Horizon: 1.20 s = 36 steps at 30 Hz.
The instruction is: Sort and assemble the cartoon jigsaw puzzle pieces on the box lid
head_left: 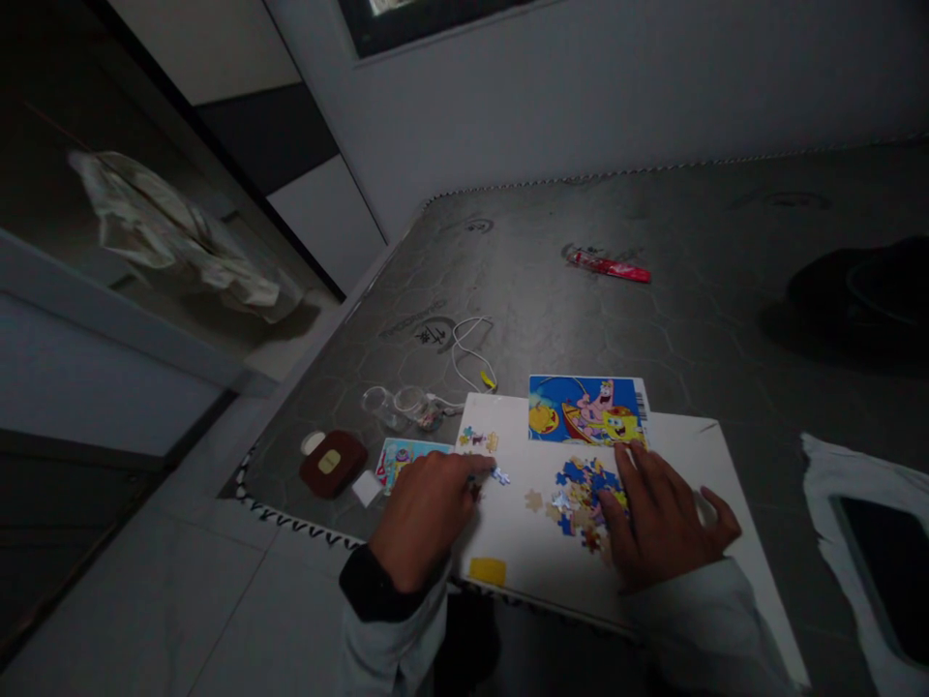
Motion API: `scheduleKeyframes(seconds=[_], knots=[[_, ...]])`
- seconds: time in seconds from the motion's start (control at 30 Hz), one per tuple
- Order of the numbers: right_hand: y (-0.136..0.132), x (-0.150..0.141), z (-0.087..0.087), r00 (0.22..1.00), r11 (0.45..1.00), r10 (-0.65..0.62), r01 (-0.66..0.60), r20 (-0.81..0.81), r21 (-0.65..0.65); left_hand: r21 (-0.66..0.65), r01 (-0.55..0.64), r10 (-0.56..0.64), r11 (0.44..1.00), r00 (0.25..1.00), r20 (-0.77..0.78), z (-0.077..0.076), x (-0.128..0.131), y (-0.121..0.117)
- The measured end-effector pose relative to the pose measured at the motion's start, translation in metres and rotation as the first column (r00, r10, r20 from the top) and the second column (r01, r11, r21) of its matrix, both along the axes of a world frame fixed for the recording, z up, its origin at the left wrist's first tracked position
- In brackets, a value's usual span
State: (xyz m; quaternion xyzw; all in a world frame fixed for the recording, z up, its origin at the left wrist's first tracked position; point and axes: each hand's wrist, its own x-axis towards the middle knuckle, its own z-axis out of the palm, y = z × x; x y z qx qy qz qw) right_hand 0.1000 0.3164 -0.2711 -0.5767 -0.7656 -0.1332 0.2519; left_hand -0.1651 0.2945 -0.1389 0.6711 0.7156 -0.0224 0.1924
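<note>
A white board (523, 542) lies at the near edge of a grey mattress. My left hand (427, 513) is closed in a pinch on a small blue puzzle piece (499, 475) near the board's left side. My right hand (664, 518) rests flat with fingers spread on a heap of loose puzzle pieces (577, 494). A few joined pieces (479, 439) sit at the board's far left corner. The puzzle's cartoon picture card (586, 409) lies at the board's far edge.
Left of the board are a second small card (403, 457), a dark red case (332, 464), a clear glass item (406, 405) and a white cable (468, 358). A red tube (608, 267) lies farther back. A white cloth with a dark device (871, 542) is at right.
</note>
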Motion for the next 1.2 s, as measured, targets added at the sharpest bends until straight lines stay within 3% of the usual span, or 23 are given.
scheduleKeyframes(seconds=[0.17,0.33,0.7,1.0,1.2], knots=[[0.001,0.0,0.0,1.0,1.0,0.004,-0.004,0.024,0.018,-0.001,-0.04,0.04,0.999,0.999,0.002,0.0,-0.005,-0.001],[0.001,0.0,0.0,1.0,1.0,0.0,-0.001,0.015,0.014,0.037,-0.135,0.138,0.99,0.985,-0.108,0.008,-0.008,-0.006],[0.001,0.001,0.001,1.0,1.0,0.004,-0.004,0.024,0.004,-0.065,-0.188,0.176,0.98,0.972,-0.158,0.005,-0.005,-0.01],[-0.001,0.001,0.0,1.0,0.999,-0.008,0.008,0.003,-0.051,-0.094,-0.087,0.083,0.992,0.996,-0.046,0.006,0.004,-0.008],[0.0,0.0,0.001,1.0,1.0,0.012,-0.012,-0.014,-0.022,-0.064,-0.085,0.079,0.994,0.993,-0.093,0.001,0.001,-0.006]])
